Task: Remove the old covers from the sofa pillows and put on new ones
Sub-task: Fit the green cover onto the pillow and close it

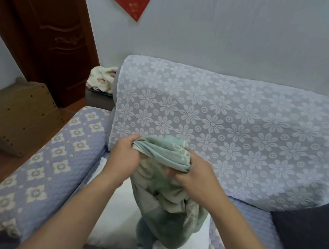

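A pale green pillow cover (167, 204) with a cream pattern hangs bunched in front of me, above the sofa seat. My left hand (122, 156) grips its gathered top edge on the left. My right hand (192, 175) grips the bunched fabric on the right, fingers curled round it. Under the hanging cover a bare white pillow (119, 208) lies on the seat, partly hidden by the cover and my forearms. A dark pillow (311, 237) leans at the right end of the sofa.
The sofa (233, 121) wears a lilac floral throw on its backrest, and a quilted cover lies over the left armrest (42, 169). Crumpled cream fabric (101, 79) lies on a small table behind the armrest. A wooden box (14, 113) stands by the dark door (45, 25).
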A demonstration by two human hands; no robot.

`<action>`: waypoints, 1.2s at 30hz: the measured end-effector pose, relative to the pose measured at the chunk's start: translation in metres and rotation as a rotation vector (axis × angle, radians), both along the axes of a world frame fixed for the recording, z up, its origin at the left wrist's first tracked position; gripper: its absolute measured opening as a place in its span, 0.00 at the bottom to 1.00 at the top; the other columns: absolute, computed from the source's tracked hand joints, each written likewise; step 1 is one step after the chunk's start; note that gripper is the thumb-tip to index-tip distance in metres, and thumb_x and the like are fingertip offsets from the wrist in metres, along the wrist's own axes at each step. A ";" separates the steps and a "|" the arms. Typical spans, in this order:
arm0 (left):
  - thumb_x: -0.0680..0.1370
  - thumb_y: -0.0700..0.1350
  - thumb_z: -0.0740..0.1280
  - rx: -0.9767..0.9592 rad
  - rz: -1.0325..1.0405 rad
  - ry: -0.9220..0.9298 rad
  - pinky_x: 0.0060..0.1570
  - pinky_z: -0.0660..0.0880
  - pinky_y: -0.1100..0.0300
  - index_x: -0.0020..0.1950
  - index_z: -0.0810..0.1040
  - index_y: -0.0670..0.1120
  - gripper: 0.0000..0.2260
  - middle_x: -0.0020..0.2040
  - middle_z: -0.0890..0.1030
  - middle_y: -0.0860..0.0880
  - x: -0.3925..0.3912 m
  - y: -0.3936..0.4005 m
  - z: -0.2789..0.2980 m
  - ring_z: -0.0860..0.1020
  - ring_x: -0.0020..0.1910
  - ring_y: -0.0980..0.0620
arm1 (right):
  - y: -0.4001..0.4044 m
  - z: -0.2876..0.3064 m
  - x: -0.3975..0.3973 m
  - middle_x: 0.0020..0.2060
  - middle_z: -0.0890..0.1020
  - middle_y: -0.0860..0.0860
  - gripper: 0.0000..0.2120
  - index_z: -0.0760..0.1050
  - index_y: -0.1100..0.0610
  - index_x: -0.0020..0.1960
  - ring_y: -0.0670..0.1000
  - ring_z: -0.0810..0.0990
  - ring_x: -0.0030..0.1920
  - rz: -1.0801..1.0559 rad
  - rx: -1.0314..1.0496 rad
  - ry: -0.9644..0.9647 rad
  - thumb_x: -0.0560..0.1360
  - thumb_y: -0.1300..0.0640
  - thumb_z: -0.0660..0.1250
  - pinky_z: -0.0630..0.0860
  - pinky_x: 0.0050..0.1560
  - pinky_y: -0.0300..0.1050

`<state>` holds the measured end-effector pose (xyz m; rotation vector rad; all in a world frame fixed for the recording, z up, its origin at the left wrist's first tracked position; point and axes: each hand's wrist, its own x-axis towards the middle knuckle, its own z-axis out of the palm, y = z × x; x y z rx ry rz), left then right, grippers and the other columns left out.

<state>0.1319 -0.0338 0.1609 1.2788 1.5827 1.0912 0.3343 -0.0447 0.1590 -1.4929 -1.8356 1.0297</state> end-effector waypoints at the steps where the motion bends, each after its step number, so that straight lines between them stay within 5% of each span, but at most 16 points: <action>1: 0.79 0.35 0.62 -0.018 -0.017 -0.057 0.56 0.80 0.42 0.51 0.85 0.52 0.15 0.47 0.87 0.51 0.002 0.000 0.003 0.84 0.50 0.47 | 0.003 -0.004 0.002 0.48 0.84 0.42 0.14 0.77 0.45 0.57 0.45 0.81 0.49 -0.010 0.007 -0.057 0.72 0.47 0.69 0.79 0.49 0.45; 4: 0.76 0.49 0.73 -0.025 -0.134 0.089 0.56 0.80 0.49 0.51 0.83 0.54 0.04 0.45 0.86 0.57 0.010 -0.006 0.005 0.83 0.48 0.56 | 0.016 -0.006 0.010 0.41 0.81 0.46 0.09 0.76 0.49 0.49 0.54 0.79 0.45 -0.274 0.136 -0.160 0.72 0.60 0.61 0.72 0.43 0.48; 7: 0.67 0.63 0.74 -0.112 -0.297 0.367 0.50 0.80 0.54 0.51 0.80 0.57 0.17 0.45 0.85 0.59 0.016 -0.013 -0.004 0.82 0.46 0.59 | 0.023 0.000 0.018 0.35 0.78 0.49 0.10 0.75 0.57 0.41 0.56 0.76 0.41 -0.418 0.191 -0.160 0.71 0.68 0.58 0.68 0.37 0.49; 10: 0.74 0.57 0.66 -0.116 -0.186 0.630 0.45 0.79 0.51 0.46 0.78 0.54 0.08 0.42 0.82 0.54 0.018 -0.010 -0.011 0.80 0.44 0.48 | 0.018 0.005 0.006 0.35 0.80 0.51 0.13 0.77 0.58 0.40 0.53 0.77 0.40 -0.362 0.102 0.010 0.71 0.71 0.56 0.72 0.39 0.48; 13: 0.78 0.44 0.60 -0.030 0.012 0.435 0.41 0.76 0.52 0.40 0.78 0.53 0.10 0.39 0.81 0.53 0.017 -0.009 -0.008 0.79 0.43 0.45 | 0.008 0.001 -0.007 0.43 0.84 0.46 0.18 0.81 0.53 0.47 0.47 0.81 0.46 -0.288 -0.011 0.189 0.74 0.69 0.56 0.77 0.48 0.47; 17: 0.78 0.31 0.57 0.013 0.056 -0.124 0.54 0.81 0.45 0.49 0.86 0.51 0.21 0.46 0.87 0.50 0.009 -0.007 0.005 0.84 0.49 0.47 | 0.000 -0.017 -0.012 0.50 0.85 0.38 0.12 0.81 0.43 0.58 0.42 0.82 0.54 -0.069 -0.089 0.158 0.75 0.53 0.69 0.79 0.56 0.47; 21: 0.78 0.41 0.69 -0.124 -0.167 -0.189 0.62 0.78 0.45 0.55 0.85 0.54 0.11 0.52 0.87 0.53 0.013 -0.010 0.003 0.84 0.55 0.52 | 0.014 -0.017 0.000 0.47 0.84 0.46 0.13 0.79 0.50 0.53 0.52 0.81 0.51 -0.339 -0.014 0.013 0.72 0.61 0.63 0.78 0.52 0.52; 23: 0.74 0.49 0.74 -0.174 -0.261 -0.106 0.62 0.78 0.48 0.56 0.84 0.55 0.10 0.51 0.87 0.55 0.018 -0.013 -0.004 0.84 0.54 0.55 | 0.019 -0.011 0.003 0.46 0.83 0.47 0.15 0.78 0.51 0.51 0.53 0.80 0.50 -0.409 -0.018 0.039 0.71 0.64 0.59 0.78 0.52 0.52; 26: 0.71 0.58 0.71 -0.120 -0.152 0.261 0.51 0.80 0.50 0.51 0.82 0.56 0.12 0.45 0.85 0.56 0.022 -0.008 -0.012 0.83 0.47 0.53 | 0.021 -0.006 0.000 0.46 0.84 0.46 0.16 0.79 0.50 0.52 0.50 0.81 0.49 -0.341 -0.012 0.099 0.71 0.63 0.59 0.79 0.51 0.53; 30: 0.74 0.52 0.63 -0.095 -0.011 0.724 0.45 0.78 0.51 0.49 0.74 0.54 0.06 0.45 0.82 0.51 0.022 -0.005 -0.023 0.80 0.46 0.43 | 0.004 -0.003 -0.021 0.43 0.84 0.46 0.12 0.79 0.51 0.50 0.48 0.82 0.46 -0.193 -0.007 0.122 0.71 0.65 0.64 0.79 0.47 0.47; 36: 0.76 0.53 0.62 -0.137 -0.137 0.816 0.43 0.73 0.54 0.50 0.75 0.54 0.06 0.50 0.83 0.49 0.025 -0.005 -0.041 0.80 0.50 0.42 | -0.008 -0.006 -0.027 0.37 0.81 0.48 0.07 0.74 0.52 0.42 0.51 0.79 0.41 -0.200 -0.002 0.111 0.69 0.63 0.64 0.75 0.41 0.50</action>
